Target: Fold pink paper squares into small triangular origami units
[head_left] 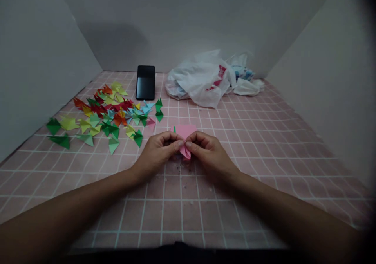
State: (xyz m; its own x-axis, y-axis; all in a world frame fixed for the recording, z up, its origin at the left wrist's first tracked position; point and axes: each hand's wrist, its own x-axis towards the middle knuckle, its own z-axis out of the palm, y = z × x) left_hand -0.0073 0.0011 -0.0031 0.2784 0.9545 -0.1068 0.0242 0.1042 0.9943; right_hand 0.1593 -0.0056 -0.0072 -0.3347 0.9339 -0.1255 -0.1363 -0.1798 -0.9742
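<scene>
The left hand (157, 152) and right hand (210, 152) are closed in, backs up, and meet at mid-bench in a two-sided pinch on a folded sheet of pink origami paper (183, 131). The left fingers (176, 140) and right fingers (189, 144) press toward each other with the paper between them, leaving almost no gap. Sheet: thin, matte, creased. A flat flap stands above the fingers and a narrower pointed fold shows below them (exact fold hidden by the fingers). A sliver of green paper (174, 129) shows at its upper left edge. The sheet is held over the pink grid mat (235, 201); contact with it cannot be told. Bare forearms angle in from the lower corners, wrists slightly bent. Small pale crumbs (179, 168) lie on the mat below the hands. Left of the hands lies a loose scatter of folded triangular paper units (100, 115) in green, yellow, red, orange and pale blue. Farther off are a black smartphone (145, 82), lying flat, and a crumpled white plastic bag (199, 80).
</scene>
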